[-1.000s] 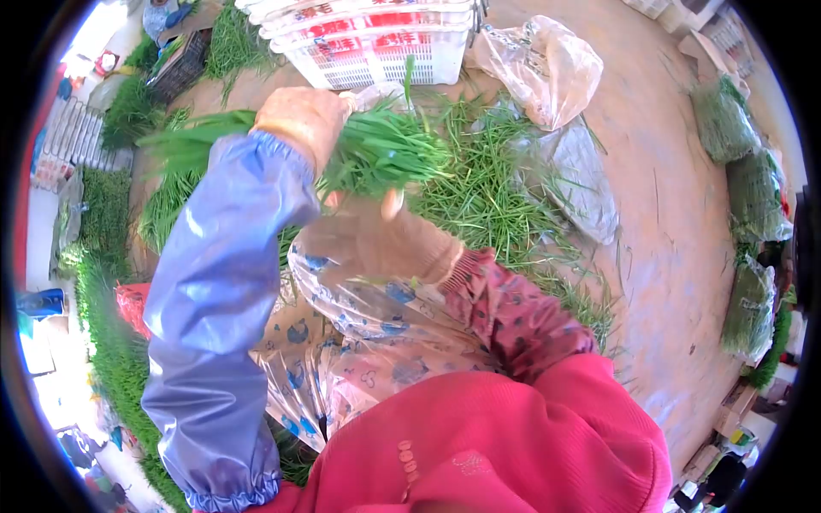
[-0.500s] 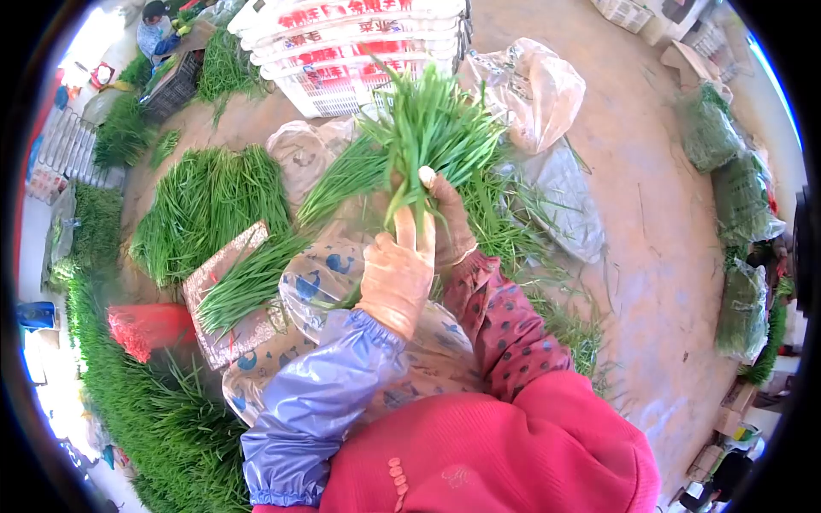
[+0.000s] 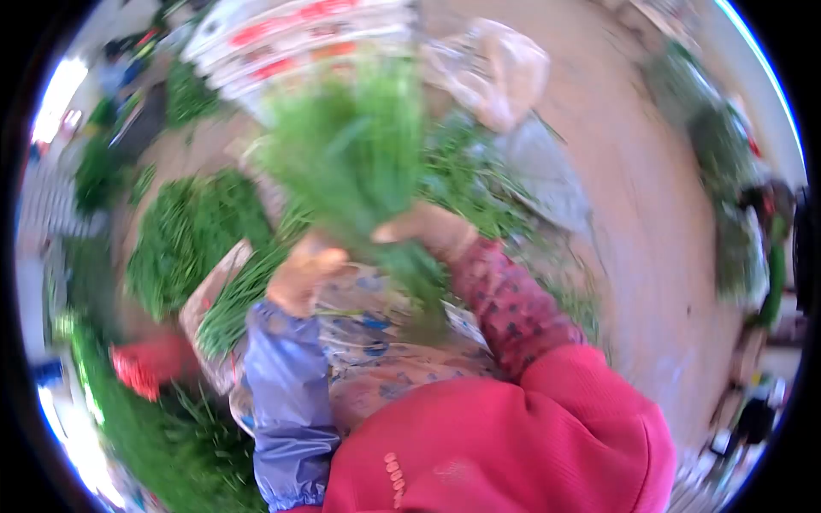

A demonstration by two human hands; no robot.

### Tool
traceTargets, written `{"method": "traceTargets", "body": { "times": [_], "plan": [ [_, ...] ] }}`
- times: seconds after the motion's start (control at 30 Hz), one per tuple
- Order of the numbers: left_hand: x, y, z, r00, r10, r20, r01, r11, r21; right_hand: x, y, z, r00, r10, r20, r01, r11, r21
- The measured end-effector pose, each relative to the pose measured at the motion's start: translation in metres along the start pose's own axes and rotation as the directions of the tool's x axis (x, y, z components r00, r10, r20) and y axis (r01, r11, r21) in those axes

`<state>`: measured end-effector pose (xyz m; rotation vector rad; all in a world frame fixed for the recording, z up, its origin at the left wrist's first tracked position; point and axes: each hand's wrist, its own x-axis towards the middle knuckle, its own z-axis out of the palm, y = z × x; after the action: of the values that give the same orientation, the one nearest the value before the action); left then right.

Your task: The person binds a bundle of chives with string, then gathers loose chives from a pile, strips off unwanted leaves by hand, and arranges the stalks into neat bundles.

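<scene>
A bunch of garlic chives [image 3: 351,145], smeared by motion, stands up in front of me with its leaves fanned out at the top. My right hand [image 3: 432,231] is closed on its right side, thumb across the stems. At the lower left of the bunch is my left hand [image 3: 306,272], its blurred fingers curled against the stems. Some dark green leaves [image 3: 415,278] hang below the right hand over my lap. A patterned plastic apron [image 3: 368,342] covers my lap under both hands.
Stacked white crates [image 3: 299,43] stand ahead, near a clear plastic bag [image 3: 496,73]. A pile of chives [image 3: 197,235] lies left, with more on a board [image 3: 218,282] beside a red bundle [image 3: 154,363]. Loose leaves [image 3: 470,179] lie right. A blurred person [image 3: 115,73] is far left.
Both hands have come lower and moved apart, the left hand going left. The bunch has shifted left and spread wider. The view has tilted slightly and is blurred.
</scene>
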<state>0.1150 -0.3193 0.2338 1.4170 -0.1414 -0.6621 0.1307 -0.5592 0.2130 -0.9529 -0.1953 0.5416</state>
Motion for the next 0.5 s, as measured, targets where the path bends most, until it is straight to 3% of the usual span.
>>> {"method": "traceTargets", "body": {
  "times": [0.03,0.07,0.1,0.13,0.17,0.23,0.27,0.33,0.4,0.43,0.5],
  "plan": [
    [0.002,-0.010,0.004,0.998,0.022,-0.054,-0.034,0.974,-0.226,0.006,0.005,0.005,0.999,-0.035,0.027,0.039,0.983,-0.178],
    [0.003,-0.003,0.027,0.983,0.122,-0.135,-0.164,0.917,-0.364,0.016,0.026,0.001,0.969,-0.234,0.077,0.238,0.812,-0.533],
    [0.005,0.004,0.049,0.956,0.196,-0.219,-0.280,0.834,-0.475,0.021,0.030,0.004,0.977,-0.203,0.061,0.191,0.721,-0.666],
    [0.008,-0.006,0.045,0.956,0.206,-0.208,-0.282,0.841,-0.462,0.024,0.035,0.008,0.984,-0.172,0.046,0.142,0.609,-0.780],
    [0.010,-0.018,0.030,0.952,0.222,-0.211,-0.295,0.847,-0.442,0.024,0.013,0.033,0.996,0.063,-0.065,-0.090,0.685,-0.723],
    [0.014,-0.037,0.019,0.969,0.148,-0.197,-0.229,0.835,-0.500,0.016,0.004,0.059,0.989,0.062,-0.137,-0.148,0.553,-0.820],
    [0.017,-0.043,0.018,0.958,0.136,-0.254,-0.249,0.837,-0.488,0.018,0.031,0.053,0.994,-0.103,-0.019,0.037,0.513,-0.858],
    [0.014,-0.038,0.030,0.944,0.082,-0.320,-0.246,0.821,-0.516,0.029,0.044,0.053,0.994,-0.104,0.045,0.093,0.525,-0.846],
    [0.016,-0.029,0.048,0.927,0.078,-0.366,-0.283,0.788,-0.548,0.024,0.049,0.050,0.979,-0.174,0.103,0.159,0.348,-0.924],
    [0.014,-0.024,0.057,0.910,0.048,-0.411,-0.302,0.756,-0.580,0.022,0.051,0.048,0.969,-0.209,0.131,0.183,0.253,-0.950],
    [0.019,-0.023,0.058,0.916,0.035,-0.400,-0.286,0.757,-0.588,0.017,0.044,0.045,0.981,-0.192,0.025,0.080,0.283,-0.956]
  ]
}}
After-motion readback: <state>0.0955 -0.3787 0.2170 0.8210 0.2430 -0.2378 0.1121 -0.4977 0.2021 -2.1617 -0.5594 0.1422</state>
